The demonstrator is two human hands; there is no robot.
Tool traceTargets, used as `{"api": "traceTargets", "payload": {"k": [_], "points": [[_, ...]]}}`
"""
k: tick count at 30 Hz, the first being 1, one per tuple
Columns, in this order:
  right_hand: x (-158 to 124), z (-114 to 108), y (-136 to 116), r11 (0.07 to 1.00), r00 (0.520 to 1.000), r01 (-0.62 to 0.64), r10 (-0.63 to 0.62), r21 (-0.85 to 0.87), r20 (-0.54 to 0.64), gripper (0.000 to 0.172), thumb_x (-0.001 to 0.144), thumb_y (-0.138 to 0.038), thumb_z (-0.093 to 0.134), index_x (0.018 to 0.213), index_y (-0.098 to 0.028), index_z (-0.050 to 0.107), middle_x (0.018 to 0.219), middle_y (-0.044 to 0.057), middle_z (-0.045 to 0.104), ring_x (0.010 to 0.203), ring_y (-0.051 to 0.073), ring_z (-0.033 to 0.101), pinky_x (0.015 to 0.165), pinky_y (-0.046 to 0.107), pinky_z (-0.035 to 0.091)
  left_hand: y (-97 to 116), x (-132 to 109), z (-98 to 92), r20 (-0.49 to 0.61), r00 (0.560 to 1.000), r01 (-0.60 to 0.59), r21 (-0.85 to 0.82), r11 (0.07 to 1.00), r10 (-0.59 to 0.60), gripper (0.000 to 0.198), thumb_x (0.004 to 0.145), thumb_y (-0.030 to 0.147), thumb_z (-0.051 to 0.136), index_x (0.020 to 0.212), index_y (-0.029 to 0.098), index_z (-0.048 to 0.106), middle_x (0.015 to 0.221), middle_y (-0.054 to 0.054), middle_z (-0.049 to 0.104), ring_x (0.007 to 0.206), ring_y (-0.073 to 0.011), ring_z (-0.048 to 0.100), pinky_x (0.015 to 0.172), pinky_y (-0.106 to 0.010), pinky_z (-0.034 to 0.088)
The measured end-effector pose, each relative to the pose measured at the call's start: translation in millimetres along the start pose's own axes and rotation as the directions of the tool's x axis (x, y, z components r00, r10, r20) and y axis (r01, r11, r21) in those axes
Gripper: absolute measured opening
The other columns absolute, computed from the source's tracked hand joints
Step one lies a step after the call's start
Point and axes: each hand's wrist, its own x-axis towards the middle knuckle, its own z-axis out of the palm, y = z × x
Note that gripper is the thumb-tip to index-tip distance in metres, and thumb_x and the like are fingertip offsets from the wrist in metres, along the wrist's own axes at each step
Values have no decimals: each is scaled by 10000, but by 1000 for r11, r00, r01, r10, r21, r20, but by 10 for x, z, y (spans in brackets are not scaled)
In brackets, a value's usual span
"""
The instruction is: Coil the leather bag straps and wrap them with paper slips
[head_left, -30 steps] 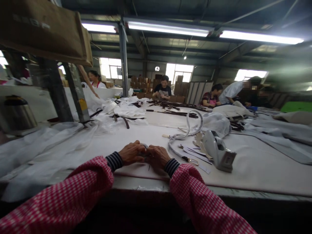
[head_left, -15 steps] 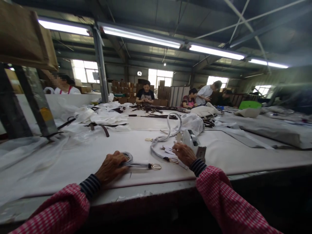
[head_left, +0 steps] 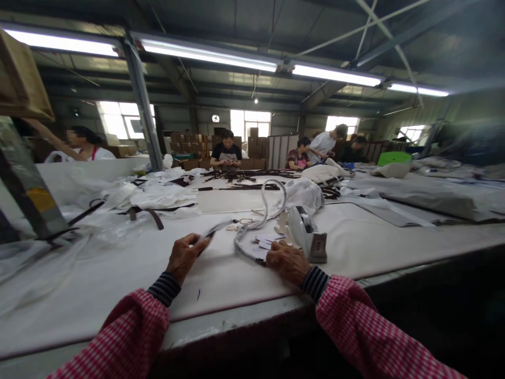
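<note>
My left hand (head_left: 185, 256) is closed on a grey strap (head_left: 213, 231) in clear wrap, lifted off the white table. A gold clasp (head_left: 245, 221) shows at its far end. My right hand (head_left: 287, 261) rests low over the dark end (head_left: 260, 261) of a second grey strap (head_left: 266, 211); its fingers are bent onto that end and hide the clasp there. This second strap stands up in a loop, and another gold clasp (head_left: 232, 228) lies beside it. White paper tags (head_left: 270, 241) lie just past my right fingers, close to a tape dispenser (head_left: 303, 231).
Clear plastic bags (head_left: 302, 193) and dark straps (head_left: 252, 186) lie farther back. White wrapping (head_left: 158, 195) is piled at left, near a metal post (head_left: 29, 184). Grey sheets (head_left: 426, 200) cover the right side. Several people work beyond. The table edge (head_left: 236, 318) runs close to me.
My left hand has raised its strap from the table, swinging the clasp end away from me. My right hand has come down onto the second strap's clasp end. The view has shifted slightly right.
</note>
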Motion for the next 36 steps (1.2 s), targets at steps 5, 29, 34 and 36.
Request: {"api": "traceTargets", "payload": {"k": [5,29,34,36], "points": [[-18,-22,85,906,995,86,-99,415,10,169,924,-245,595,980,-217,751,967,26,679,847,171,616,756,276,454,-134,127,113,-44,999,-28,57,998,31,362,757,534,643,753,175,682,641,33,560,645,-156,472,597,-256,342],[330,131,-10,943,995,-67,87,-325,47,177,891,-108,502,842,-143,669,860,96,697,746,206,661,604,298,365,-197,163,85,289,923,385,-654,651,-256,261,737,331,761,844,101,700,744,-58,721,624,-162,636,584,-261,526],[331,162,1,946,998,-52,57,-320,5,220,896,-91,484,802,-156,672,846,76,703,756,195,661,621,295,353,-187,146,126,401,882,471,-712,521,-249,199,797,245,715,897,73,731,817,-100,754,688,-183,685,660,-284,583],[322,185,18,953,997,-76,73,-292,-23,205,886,-92,503,787,-160,669,843,68,707,766,189,661,637,288,353,-182,139,132,437,869,493,-718,492,-232,200,814,241,704,908,68,738,843,-111,759,714,-190,692,684,-288,585]]}}
